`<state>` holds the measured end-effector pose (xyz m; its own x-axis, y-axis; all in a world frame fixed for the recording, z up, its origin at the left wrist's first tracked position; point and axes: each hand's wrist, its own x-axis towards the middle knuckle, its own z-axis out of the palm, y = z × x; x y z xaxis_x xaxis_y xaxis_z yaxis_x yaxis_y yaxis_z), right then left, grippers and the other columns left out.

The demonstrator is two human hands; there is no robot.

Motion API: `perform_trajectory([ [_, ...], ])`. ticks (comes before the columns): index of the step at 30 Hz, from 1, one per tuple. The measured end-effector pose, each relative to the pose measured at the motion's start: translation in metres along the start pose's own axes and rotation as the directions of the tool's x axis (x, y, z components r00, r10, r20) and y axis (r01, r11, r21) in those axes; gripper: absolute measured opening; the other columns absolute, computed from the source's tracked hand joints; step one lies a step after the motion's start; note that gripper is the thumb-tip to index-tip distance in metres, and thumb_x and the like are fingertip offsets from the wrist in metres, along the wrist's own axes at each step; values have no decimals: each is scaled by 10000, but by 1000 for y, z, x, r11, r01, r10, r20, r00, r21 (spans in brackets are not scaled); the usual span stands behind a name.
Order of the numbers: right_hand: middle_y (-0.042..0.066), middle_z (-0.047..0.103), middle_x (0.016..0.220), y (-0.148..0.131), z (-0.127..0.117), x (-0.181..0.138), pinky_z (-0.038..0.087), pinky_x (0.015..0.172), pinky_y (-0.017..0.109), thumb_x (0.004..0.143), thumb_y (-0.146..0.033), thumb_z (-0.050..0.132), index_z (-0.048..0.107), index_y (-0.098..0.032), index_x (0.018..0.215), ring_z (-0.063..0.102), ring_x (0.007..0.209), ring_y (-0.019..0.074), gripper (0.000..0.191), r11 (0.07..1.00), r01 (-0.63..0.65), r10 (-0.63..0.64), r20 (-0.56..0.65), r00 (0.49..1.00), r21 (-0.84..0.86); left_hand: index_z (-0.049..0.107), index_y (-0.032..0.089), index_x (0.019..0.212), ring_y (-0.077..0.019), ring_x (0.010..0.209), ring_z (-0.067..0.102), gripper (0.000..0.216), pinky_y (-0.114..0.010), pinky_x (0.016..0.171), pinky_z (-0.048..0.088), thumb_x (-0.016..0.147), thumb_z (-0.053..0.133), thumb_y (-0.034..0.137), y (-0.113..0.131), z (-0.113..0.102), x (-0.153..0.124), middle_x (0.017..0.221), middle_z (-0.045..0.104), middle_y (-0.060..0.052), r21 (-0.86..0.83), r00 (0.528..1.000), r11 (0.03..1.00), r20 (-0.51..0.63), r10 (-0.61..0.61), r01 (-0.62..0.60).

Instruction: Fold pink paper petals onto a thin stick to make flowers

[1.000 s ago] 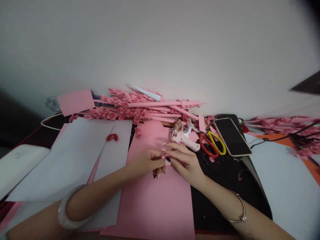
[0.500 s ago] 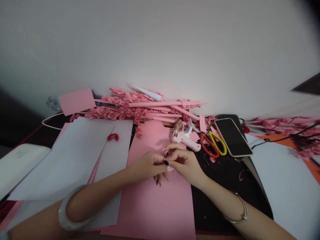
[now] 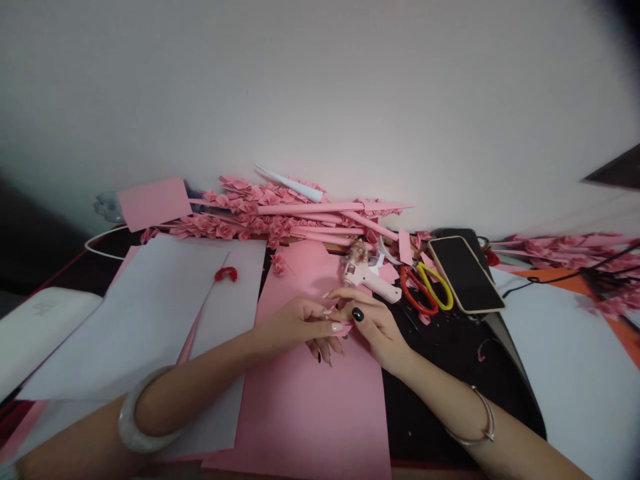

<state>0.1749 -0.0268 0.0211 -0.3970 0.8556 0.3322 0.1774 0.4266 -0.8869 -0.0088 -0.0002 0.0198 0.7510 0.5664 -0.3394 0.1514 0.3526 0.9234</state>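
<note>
My left hand (image 3: 298,328) pinches a small piece of pink paper (image 3: 343,329) between thumb and fingers, over the large pink sheet (image 3: 315,413). From the other side, my right hand (image 3: 376,328) closes on the same piece, its thumb lifted near the edge. Most of the small piece is hidden by the fingers of both hands. Just beyond them lies a pink glue gun (image 3: 371,279). To its right rest scissors with red and yellow handles (image 3: 434,289).
Pink paper flower stems (image 3: 270,210) are heaped along the wall. White sheets (image 3: 150,300) lie at left, with a red curl (image 3: 226,274) on them. A phone (image 3: 466,275) lies at right, near another white sheet (image 3: 575,360). A white box-like device (image 3: 45,333) sits far left.
My right thumb has shifted up and away from the pinch. My left thumb has come forward onto the small pink piece, which shows a little more now.
</note>
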Motion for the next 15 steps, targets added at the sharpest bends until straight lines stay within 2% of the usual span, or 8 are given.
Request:
perform_trajectory([
  [5, 99, 609, 1093, 0, -1, 1, 453, 869, 368, 942, -435, 361, 684, -180, 806, 599, 957, 211, 433, 1000, -4, 4, 11, 1000, -12, 704, 132, 738, -114, 530, 646, 312, -196, 520, 480, 781, 621, 430, 0, 0, -1, 659, 702, -37, 3, 1000, 1000, -1, 16, -16],
  [8, 94, 608, 1066, 0, 0, 1, 442, 874, 368, 944, -430, 357, 671, -190, 878, 583, 967, 214, 402, 1000, -20, 20, -10, 1000, -2, 698, 136, 765, -119, 559, 655, 301, -203, 535, 486, 788, 613, 424, -2, -1, -1, 708, 710, -43, 3, 1000, 1000, -9, 29, -29],
  [11, 54, 588, 828, 3, 3, 1, 462, 681, 300, 917, -446, 420, 595, -184, 885, 558, 752, 173, 317, 995, -102, 101, -79, 992, -6, 685, 132, 765, -125, 578, 661, 283, -209, 545, 492, 796, 605, 402, -5, 0, 0, 710, 705, -42, 4, 999, 999, -27, 42, -42],
  [13, -9, 487, 646, 6, 4, 1, 378, 514, 239, 882, -439, 492, 518, -181, 756, 448, 563, 122, 288, 983, -174, 171, -69, 983, -50, 675, 127, 755, -127, 579, 661, 257, -211, 546, 497, 794, 609, 373, -8, 2, 1, 694, 697, -39, 12, 998, 999, -38, 43, -43],
  [15, -46, 391, 559, 8, 5, 1, 292, 465, 220, 875, -403, 514, 430, -186, 637, 349, 497, 95, 333, 971, -208, 209, -1, 978, -117, 662, 128, 750, -129, 574, 661, 226, -219, 546, 506, 789, 612, 345, -9, 3, 2, 684, 692, -36, 20, 998, 999, -54, 43, -42],
])
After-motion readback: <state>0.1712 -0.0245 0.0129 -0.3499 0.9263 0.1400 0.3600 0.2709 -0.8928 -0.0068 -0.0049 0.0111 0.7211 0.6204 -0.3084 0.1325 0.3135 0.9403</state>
